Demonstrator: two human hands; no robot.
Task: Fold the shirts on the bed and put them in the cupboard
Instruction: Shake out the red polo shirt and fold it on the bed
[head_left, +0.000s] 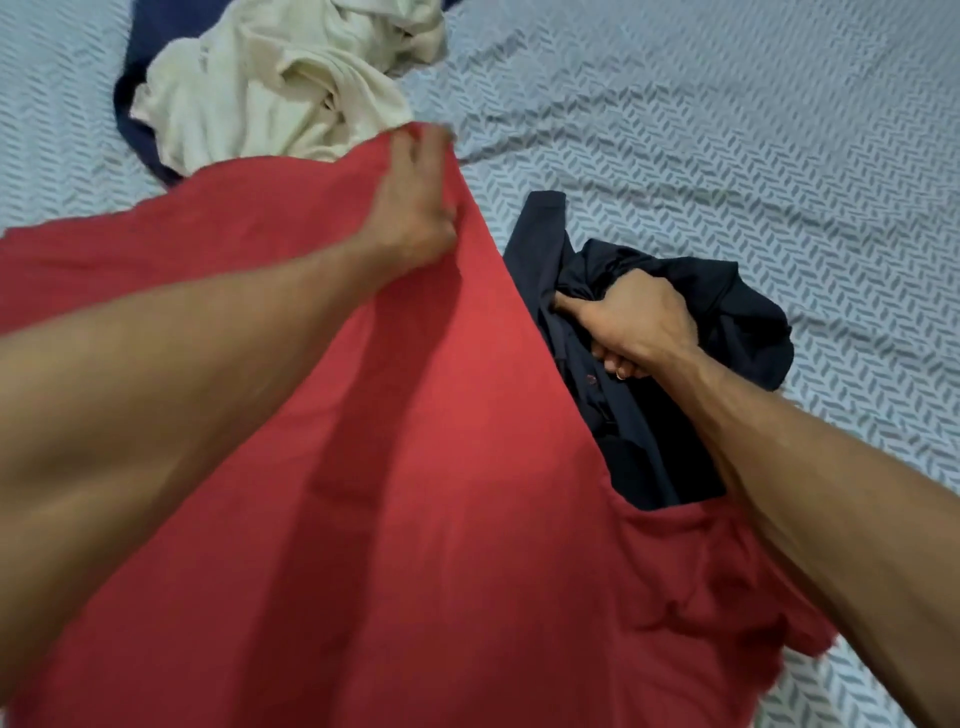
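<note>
The bed (727, 130) carries four shirts, none folded yet, and no cupboard is in view. The red shirt (415, 467) is the largest; the left hand (415, 208) has a pinching grip on its far edge. Beyond that grip lie a cream shirt (270, 88) and a blue garment (132, 93) under it. The right hand (634, 322) grasps the bunched navy shirt (727, 312). All folding is left, I judge.

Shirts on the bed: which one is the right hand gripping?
The dark navy shirt, bunched in the right hand beside the red shirt. The left hand holds the red one's edge; the cream shirt lies untouched farther up the bed.
</note>
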